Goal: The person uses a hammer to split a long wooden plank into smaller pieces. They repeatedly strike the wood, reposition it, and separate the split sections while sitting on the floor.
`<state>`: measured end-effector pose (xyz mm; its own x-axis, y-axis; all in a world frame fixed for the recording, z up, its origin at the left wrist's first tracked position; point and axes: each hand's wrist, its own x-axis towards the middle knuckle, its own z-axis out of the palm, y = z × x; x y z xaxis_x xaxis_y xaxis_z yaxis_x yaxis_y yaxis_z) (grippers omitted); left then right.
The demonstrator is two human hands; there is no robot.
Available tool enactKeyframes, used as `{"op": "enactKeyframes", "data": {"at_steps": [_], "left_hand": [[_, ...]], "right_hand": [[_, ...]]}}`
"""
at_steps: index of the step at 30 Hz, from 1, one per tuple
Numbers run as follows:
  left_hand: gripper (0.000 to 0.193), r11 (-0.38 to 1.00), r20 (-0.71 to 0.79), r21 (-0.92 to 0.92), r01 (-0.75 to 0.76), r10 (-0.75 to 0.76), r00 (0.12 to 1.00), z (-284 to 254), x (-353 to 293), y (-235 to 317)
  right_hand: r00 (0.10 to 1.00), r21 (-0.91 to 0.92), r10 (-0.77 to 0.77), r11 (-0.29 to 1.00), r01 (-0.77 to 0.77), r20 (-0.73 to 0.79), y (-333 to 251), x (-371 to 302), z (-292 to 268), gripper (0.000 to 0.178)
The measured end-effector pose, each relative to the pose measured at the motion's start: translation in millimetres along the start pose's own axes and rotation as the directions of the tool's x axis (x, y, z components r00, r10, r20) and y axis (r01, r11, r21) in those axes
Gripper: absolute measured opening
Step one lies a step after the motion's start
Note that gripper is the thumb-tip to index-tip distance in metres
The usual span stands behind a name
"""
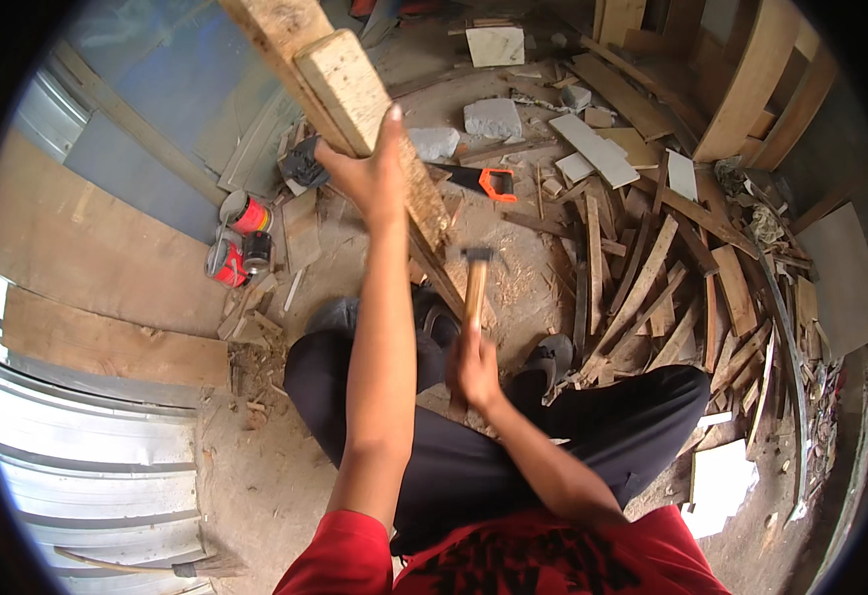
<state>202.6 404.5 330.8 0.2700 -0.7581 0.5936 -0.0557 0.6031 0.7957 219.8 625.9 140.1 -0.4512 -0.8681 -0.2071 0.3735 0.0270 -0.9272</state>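
Observation:
My left hand (372, 180) is closed around a pale, rough-edged wooden block (343, 84), with the thumb along its near side. The block lies along a longer wooden plank (273, 35), which slants from the upper left down toward my feet. My right hand (475, 369) is wrapped round the wooden handle of a hammer (476, 288). Its dark metal head points away from me, close to the right side of the plank's lower end. Beyond it, a handsaw (496, 184) with an orange and black handle lies on the floor.
Scrap wood strips (637, 263) form a large heap on the right. Red paint cans (246, 213) stand at the left by leaning boards. Concrete chunks (494, 117) lie at the back, and sawdust (513, 283) covers floor near the hammer. My bent legs (454, 476) frame the work.

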Motion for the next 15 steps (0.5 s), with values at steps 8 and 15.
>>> {"op": "enactKeyframes", "data": {"at_steps": [8, 15], "left_hand": [[0.095, 0.982, 0.086, -0.187, 0.028, -0.012, 0.996, -10, 18, -36], [0.098, 0.999, 0.034, -0.023, 0.026, -0.026, 0.999, -5, 11, -22]], "right_hand": [[0.936, -0.481, -0.339, 0.839, 0.254, -0.098, -64, -11, -55, 0.04], [0.887, -0.628, -0.461, 0.684, 0.371, 0.022, -77, 26, -65, 0.025]]}}
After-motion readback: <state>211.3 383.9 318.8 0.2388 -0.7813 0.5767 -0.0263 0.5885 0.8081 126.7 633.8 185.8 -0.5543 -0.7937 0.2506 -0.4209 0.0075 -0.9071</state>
